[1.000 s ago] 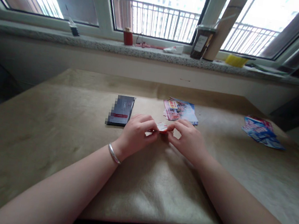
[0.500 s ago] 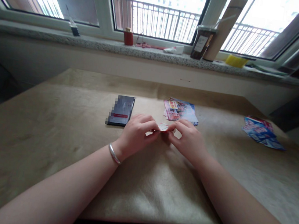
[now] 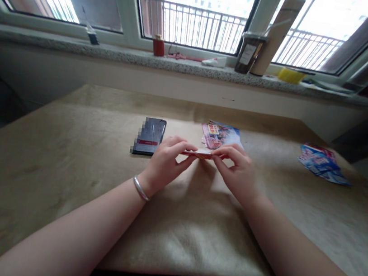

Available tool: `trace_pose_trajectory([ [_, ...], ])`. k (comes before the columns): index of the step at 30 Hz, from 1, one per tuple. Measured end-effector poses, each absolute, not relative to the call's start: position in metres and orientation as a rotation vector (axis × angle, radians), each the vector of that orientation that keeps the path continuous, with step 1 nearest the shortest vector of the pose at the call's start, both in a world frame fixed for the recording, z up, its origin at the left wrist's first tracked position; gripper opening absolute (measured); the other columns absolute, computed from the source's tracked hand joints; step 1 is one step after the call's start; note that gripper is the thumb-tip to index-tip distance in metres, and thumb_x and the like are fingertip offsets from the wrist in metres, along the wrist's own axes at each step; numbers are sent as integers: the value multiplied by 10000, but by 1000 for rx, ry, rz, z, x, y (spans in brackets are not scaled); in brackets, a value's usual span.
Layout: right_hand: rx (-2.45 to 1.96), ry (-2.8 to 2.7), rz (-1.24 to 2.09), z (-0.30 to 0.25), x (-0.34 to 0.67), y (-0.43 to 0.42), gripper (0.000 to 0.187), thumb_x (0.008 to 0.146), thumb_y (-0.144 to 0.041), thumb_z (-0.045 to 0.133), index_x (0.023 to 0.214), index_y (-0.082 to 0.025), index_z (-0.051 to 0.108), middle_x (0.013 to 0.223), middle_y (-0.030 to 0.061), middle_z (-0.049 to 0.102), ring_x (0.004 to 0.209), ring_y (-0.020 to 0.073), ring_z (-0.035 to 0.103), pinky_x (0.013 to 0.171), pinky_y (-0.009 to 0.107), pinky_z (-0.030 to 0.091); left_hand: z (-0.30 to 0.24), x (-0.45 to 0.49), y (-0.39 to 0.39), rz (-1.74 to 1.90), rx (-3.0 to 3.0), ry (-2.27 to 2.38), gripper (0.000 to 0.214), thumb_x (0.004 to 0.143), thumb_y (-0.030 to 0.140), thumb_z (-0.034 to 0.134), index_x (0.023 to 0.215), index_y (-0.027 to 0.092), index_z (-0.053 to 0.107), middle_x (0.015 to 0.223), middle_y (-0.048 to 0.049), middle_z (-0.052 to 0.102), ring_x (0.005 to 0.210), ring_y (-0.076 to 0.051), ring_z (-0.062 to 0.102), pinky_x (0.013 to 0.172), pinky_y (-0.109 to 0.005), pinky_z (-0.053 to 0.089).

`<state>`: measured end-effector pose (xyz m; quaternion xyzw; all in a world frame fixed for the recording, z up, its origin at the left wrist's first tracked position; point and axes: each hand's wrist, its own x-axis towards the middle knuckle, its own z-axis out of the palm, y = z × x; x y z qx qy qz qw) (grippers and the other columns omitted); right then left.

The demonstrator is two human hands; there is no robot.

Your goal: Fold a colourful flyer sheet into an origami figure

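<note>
Between my two hands is a small folded paper leaflet (image 3: 204,153), white on top with red and yellow along its near edge. My left hand (image 3: 170,158) pinches its left end between thumb and fingers. At the right end, my right hand (image 3: 236,166) grips it in the same way. The leaflet is held nearly level, just above the tabletop. Beyond my right hand lies a loose pile of printed leaflets (image 3: 223,135), pink and blue, partly covered by the fingers. A smartphone (image 3: 152,136) with a lit screen lies just left of my left hand.
Several blue and red leaflets (image 3: 324,164) lie fanned at the right of the wooden-coloured table (image 3: 64,162). On the stone windowsill (image 3: 120,53) stand a red bottle (image 3: 158,46), a dark lidded cup (image 3: 249,53), a tall cardboard tube (image 3: 276,37) and a yellow tape roll (image 3: 291,75).
Both hands have risen slightly and moved a little apart with the leaflet. It has tipped so its red and yellow near edge shows more, and its shadow on the table is longer.
</note>
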<state>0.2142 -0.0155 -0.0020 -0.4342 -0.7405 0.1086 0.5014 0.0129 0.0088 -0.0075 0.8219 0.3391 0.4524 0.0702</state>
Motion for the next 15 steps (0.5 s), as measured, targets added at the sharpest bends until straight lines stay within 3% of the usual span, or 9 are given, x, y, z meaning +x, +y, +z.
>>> trace_pose_trajectory([
  [6,-1055,-1534,511,-9,214,-11,73,822,-294,606,803,-224,610,836,7,586,768,134,595,651,268,548,-19,12,16,1347,2071,1037,436,813,296,649,1203,196,482,1098,-76,575,943,-164,585,840,-331,497],
  [15,-991,-1295,864,-12,210,-3,306,741,-495,674,799,-234,524,783,-18,606,699,124,620,690,307,576,-26,14,19,1148,1943,1059,414,788,311,662,1144,181,494,1178,-128,567,1041,-224,588,835,-381,514],
])
